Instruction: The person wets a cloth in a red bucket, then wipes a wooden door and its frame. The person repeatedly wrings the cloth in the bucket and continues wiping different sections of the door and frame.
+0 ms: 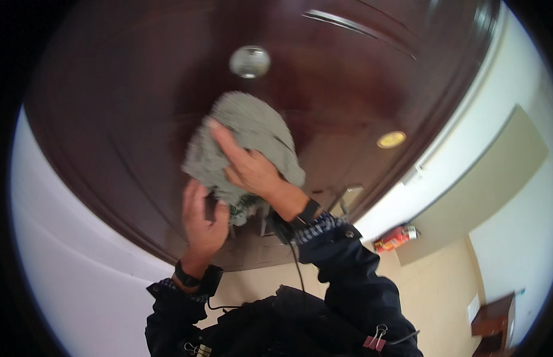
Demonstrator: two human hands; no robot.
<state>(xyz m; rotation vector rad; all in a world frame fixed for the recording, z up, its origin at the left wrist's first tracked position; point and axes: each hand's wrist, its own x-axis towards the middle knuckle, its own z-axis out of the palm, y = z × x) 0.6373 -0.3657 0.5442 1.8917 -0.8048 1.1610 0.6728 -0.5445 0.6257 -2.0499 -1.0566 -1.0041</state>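
A fuzzy grey cloth point(258, 129) hangs in front of a dark reddish-brown door point(147, 80). My right hand point(247, 169) grips the cloth, its index finger stretched over the fabric. My left hand point(203, 221) is at the cloth's lower left edge with fingers and thumb spread; whether its fingertips touch the fabric is not clear. Above the cloth, a round shiny knob or fitting point(249, 61) shows on the door. Part of the cloth's lower end, with some green in it, hangs between my hands.
A yellow oval sticker point(391, 139) and a metal door handle plate point(348, 201) are on the door's right side. White wall point(71, 250) borders the left. Right of the door, a red object point(394, 238) stands near the tan floor, with brown wooden furniture point(493, 317) farther off.
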